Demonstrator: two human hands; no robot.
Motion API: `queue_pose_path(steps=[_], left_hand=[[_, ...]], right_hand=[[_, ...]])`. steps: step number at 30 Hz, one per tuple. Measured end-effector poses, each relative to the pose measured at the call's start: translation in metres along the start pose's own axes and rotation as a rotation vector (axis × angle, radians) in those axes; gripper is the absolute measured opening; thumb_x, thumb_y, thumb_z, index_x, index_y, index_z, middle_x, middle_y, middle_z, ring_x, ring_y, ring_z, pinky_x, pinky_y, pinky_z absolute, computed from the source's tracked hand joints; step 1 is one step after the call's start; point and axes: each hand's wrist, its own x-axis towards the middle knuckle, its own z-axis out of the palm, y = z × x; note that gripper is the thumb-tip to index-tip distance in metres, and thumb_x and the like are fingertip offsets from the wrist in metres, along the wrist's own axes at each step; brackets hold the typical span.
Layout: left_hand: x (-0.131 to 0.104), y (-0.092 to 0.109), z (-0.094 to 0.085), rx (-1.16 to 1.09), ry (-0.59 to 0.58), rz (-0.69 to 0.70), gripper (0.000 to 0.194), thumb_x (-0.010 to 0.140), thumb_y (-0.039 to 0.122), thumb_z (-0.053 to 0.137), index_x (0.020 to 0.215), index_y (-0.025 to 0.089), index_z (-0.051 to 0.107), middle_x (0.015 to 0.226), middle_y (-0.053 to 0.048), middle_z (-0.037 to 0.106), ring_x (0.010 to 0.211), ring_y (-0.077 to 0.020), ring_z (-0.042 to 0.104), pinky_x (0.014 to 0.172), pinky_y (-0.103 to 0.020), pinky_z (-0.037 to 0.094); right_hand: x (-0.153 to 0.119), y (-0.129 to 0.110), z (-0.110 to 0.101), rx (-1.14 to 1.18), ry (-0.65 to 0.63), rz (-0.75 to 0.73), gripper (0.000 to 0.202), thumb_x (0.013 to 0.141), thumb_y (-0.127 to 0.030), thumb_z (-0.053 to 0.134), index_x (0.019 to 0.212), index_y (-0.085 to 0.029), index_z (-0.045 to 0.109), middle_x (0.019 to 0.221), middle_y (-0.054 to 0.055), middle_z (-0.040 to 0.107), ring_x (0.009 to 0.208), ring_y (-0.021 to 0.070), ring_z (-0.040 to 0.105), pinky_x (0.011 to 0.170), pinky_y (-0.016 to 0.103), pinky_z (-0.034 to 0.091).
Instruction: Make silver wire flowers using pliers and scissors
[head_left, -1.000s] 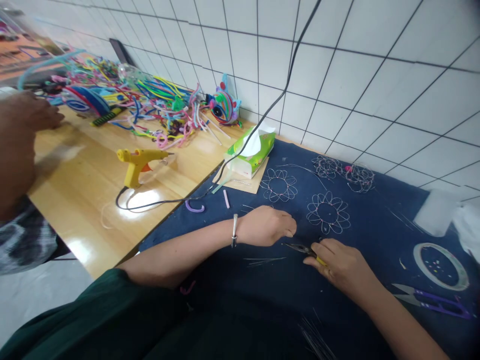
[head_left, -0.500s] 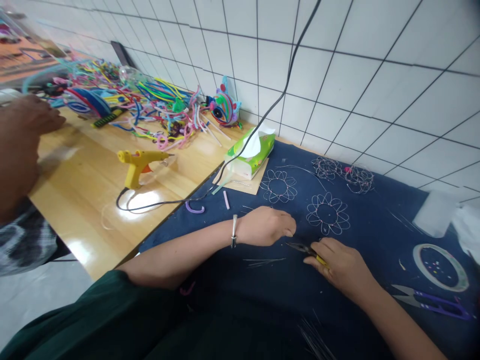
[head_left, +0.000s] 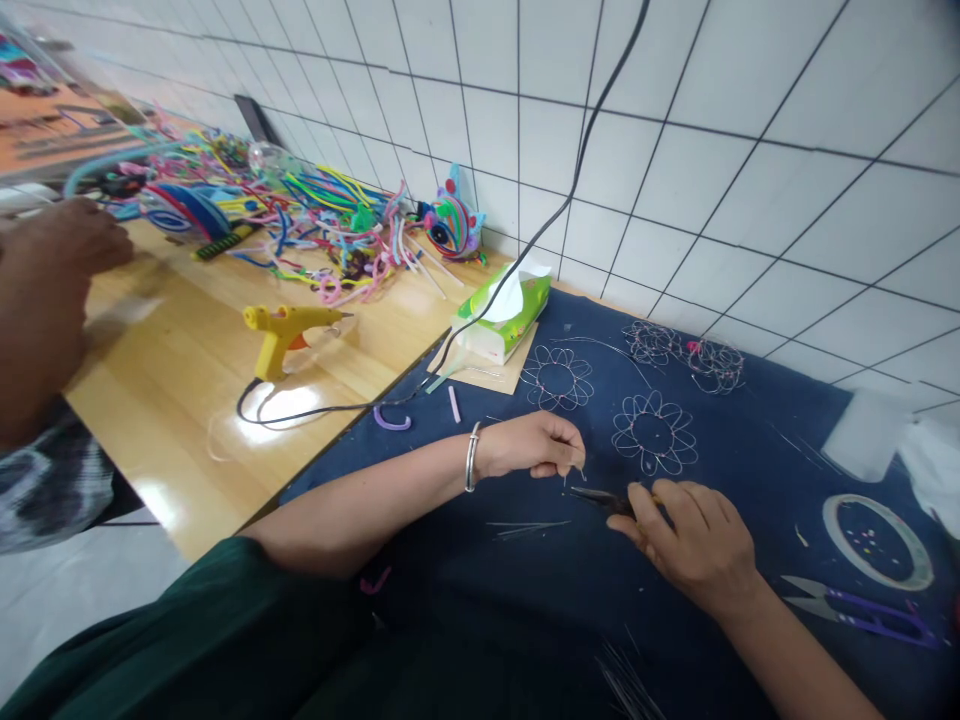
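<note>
My left hand [head_left: 534, 445], with a silver bangle at the wrist, pinches a thin wire [head_left: 583, 474] whose short end shows below the fingertips. My right hand [head_left: 694, 540] is closed around the handles of pliers [head_left: 592, 495], and their dark tips point left, just below the left fingertips. Beyond the hands, a flower-shaped wire piece [head_left: 654, 433] and another one [head_left: 556, 379] lie on the dark blue cloth [head_left: 465, 590]. Loose straight wires [head_left: 527, 526] lie below my left hand.
A yellow glue gun [head_left: 281, 335] with its cord, a green tissue pack [head_left: 504, 315] and tangled colourful pipe cleaners [head_left: 322, 215] are at left. Another person's hand [head_left: 52, 290] is at the far left. Purple-handled snips [head_left: 862, 610] and a white ring-shaped dish [head_left: 834, 515] are at right.
My left hand has turned so its pinching fingertips and the wire end show. The right-hand fingers have shifted on the pliers, covering the yellow handle more. The view has tilted slightly.
</note>
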Motion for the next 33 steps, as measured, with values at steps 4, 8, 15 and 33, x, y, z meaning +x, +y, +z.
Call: queue_pose_path(steps=[4, 8, 15, 33], left_hand=[[-0.0001, -0.0009, 0.0024, -0.072, -0.030, -0.021, 0.013, 0.075, 0.023, 0.054, 0.076, 0.011, 0.057, 0.059, 0.002, 0.051, 0.039, -0.0021, 0.037, 0.040, -0.017, 0.027], [0.0002, -0.0016, 0.0040, -0.090, -0.041, -0.042, 0.012, 0.075, 0.023, 0.055, 0.075, 0.011, 0.057, 0.058, 0.003, 0.052, 0.039, -0.0020, 0.038, 0.040, -0.017, 0.027], [0.0007, -0.0017, 0.0050, -0.098, -0.064, -0.067, 0.013, 0.074, 0.023, 0.056, 0.074, 0.011, 0.057, 0.057, 0.002, 0.051, 0.039, -0.0024, 0.038, 0.040, -0.017, 0.028], [0.0003, -0.0019, 0.0041, -0.077, -0.086, -0.063, 0.011, 0.074, 0.021, 0.055, 0.073, 0.010, 0.057, 0.058, 0.002, 0.052, 0.039, -0.0023, 0.039, 0.040, -0.017, 0.027]], right_hand=[[0.0006, -0.0030, 0.0014, -0.035, 0.018, -0.009, 0.040, 0.071, -0.051, 0.060, 0.099, -0.022, 0.059, 0.080, 0.005, 0.059, 0.076, 0.0189, 0.050, 0.066, 0.032, 0.037], [0.0005, -0.0037, 0.0015, -0.037, 0.028, -0.017, 0.040, 0.070, -0.050, 0.060, 0.099, -0.022, 0.058, 0.080, 0.004, 0.059, 0.076, 0.0188, 0.050, 0.066, 0.032, 0.037], [0.0014, -0.0038, 0.0028, -0.007, 0.007, -0.017, 0.037, 0.072, -0.049, 0.059, 0.098, -0.022, 0.058, 0.080, 0.004, 0.058, 0.076, 0.0173, 0.049, 0.068, 0.031, 0.036], [0.0014, -0.0034, 0.0016, 0.029, -0.028, -0.042, 0.036, 0.073, -0.047, 0.059, 0.098, -0.021, 0.058, 0.080, 0.004, 0.058, 0.073, 0.0162, 0.048, 0.066, 0.030, 0.036]])
